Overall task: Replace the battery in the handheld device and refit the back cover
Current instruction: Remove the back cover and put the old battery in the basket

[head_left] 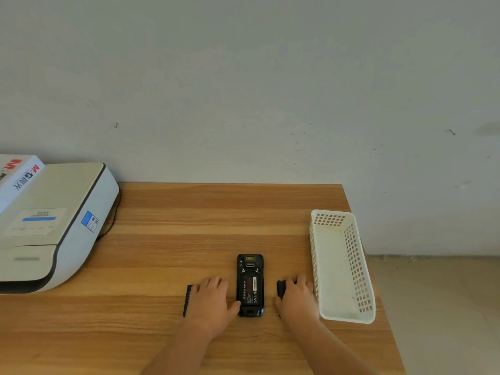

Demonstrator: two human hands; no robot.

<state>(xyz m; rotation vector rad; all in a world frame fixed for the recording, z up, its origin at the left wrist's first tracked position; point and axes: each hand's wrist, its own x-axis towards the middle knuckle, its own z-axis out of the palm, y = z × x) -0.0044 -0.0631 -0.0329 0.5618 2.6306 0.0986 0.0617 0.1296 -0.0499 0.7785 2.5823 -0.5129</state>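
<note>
This looks like a plain office or back-room work spot. A wood-grain counter (189,239) stands pushed against a bare, scuffed grey-white wall (243,90) with a few small nails in it. On its left end sits a white desktop printer (54,228) with a stationery box (16,174) resting on top and a dark cable (113,220) trailing behind. A white perforated plastic basket (359,269) lies at the right edge. Beyond the counter, a pale tiled floor (438,307) shows.
</note>
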